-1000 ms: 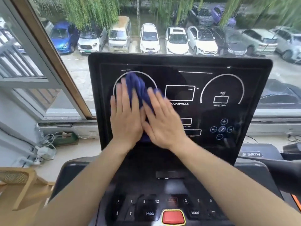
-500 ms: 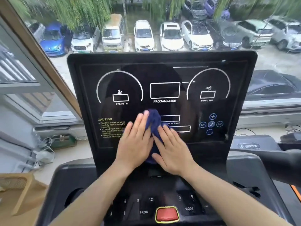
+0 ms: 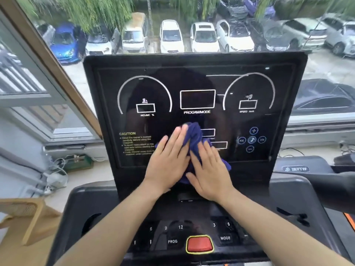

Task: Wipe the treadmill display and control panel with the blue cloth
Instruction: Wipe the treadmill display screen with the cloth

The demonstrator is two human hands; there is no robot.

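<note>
The black treadmill display (image 3: 196, 81) stands upright in front of me, with white dial outlines and a PROGRAM/MODE box. The blue cloth (image 3: 194, 135) is bunched against the lower middle of the display. My left hand (image 3: 169, 162) and my right hand (image 3: 209, 167) lie flat on the cloth side by side, fingers pointing up, pressing it to the screen. Most of the cloth is hidden under my palms. Below my wrists lies the control panel (image 3: 172, 235) with number keys, PROG and MODE buttons and a red stop button (image 3: 199, 244).
A window behind the display looks down on parked cars. A wooden chair (image 3: 25, 219) stands at the lower left. Cables and a power strip (image 3: 57, 175) lie on the sill at left. A black handlebar (image 3: 330, 187) reaches in from the right.
Both hands slid the cloth from the upper-left dial down to the lower middle of the display. Over the last half second they stayed about there.
</note>
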